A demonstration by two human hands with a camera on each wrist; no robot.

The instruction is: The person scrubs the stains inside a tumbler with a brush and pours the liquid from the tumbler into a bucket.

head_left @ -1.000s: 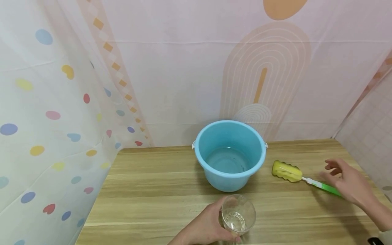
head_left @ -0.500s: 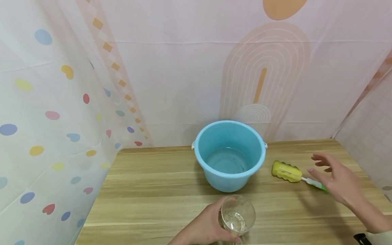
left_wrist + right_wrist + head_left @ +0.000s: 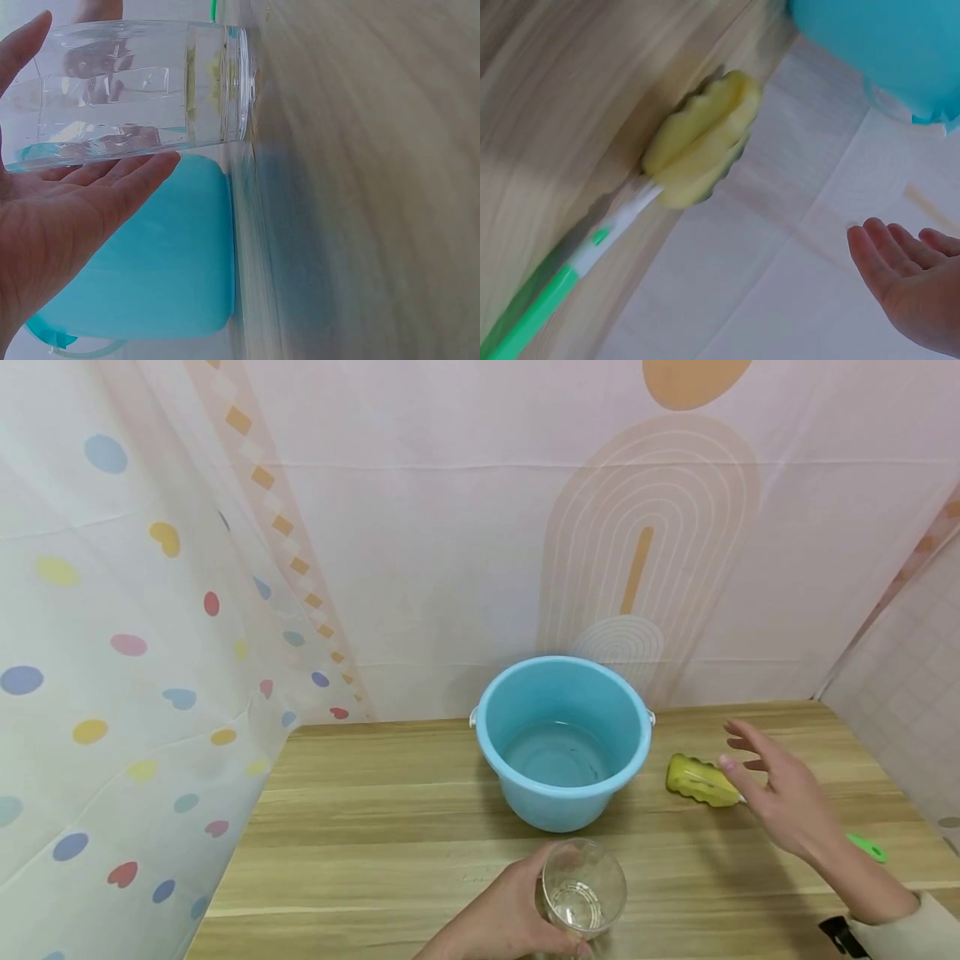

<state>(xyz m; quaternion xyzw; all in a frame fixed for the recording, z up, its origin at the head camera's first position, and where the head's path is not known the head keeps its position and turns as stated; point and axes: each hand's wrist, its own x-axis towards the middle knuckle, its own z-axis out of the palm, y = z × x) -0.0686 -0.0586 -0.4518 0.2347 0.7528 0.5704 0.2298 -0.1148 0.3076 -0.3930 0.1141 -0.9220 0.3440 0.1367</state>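
Observation:
My left hand [image 3: 504, 906] grips a clear drinking glass [image 3: 596, 881], thumb on one side and fingers on the other. In the left wrist view the glass [image 3: 150, 82] stands upright with its base at the tabletop. My right hand [image 3: 783, 797] is held over a bottle brush, fingers loosely spread with nothing between them. The brush has a yellow sponge head [image 3: 699, 779] and a green and white handle, partly hidden by the hand in the head view. In the right wrist view its green handle [image 3: 536, 319] and sponge lie apart from the fingers [image 3: 877, 259].
Behind the glass stands a light blue bucket [image 3: 562, 810] with shallow water inside and white handle mounts at its rim. All of it is on a wood-grain table [image 3: 360, 827]. Patterned curtains [image 3: 420, 568] hang along the back and both sides.
My right hand has moved left across the brush handle toward the sponge head, uncovering the handle's green end. The left hand and the glass stay in place.

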